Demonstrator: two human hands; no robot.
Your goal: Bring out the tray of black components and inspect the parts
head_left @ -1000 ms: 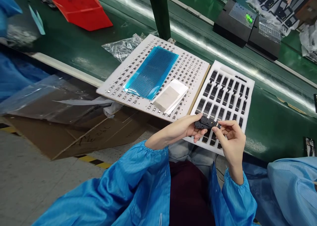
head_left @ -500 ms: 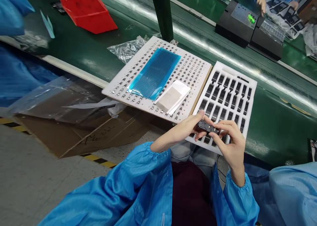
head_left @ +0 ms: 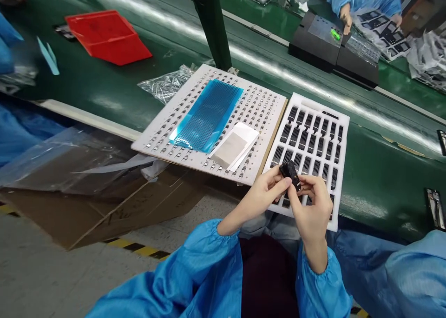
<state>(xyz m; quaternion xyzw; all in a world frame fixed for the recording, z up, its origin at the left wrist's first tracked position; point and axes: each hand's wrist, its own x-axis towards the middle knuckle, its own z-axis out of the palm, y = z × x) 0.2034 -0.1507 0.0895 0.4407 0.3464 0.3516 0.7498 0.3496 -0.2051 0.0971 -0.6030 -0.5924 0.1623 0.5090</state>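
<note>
Head view: the left hand (head_left: 263,197) and right hand (head_left: 310,211) sit close together, both pinching a small black part (head_left: 290,175). Its long axis seems to point away from the person, above a white foam tray (head_left: 342,136) of black strips.

Counted in view: left hand (head_left: 262,198) 1 | right hand (head_left: 311,211) 1 | black component (head_left: 290,175) 1 | white foam tray (head_left: 304,103) 1 | white perforated board (head_left: 150,145) 1 | blue film sheet (head_left: 206,115) 1 | red plastic sheet (head_left: 108,38) 1 | black boxes (head_left: 313,53) 2 | co-worker's hands (head_left: 345,18) 2 | green post (head_left: 209,25) 1
</note>
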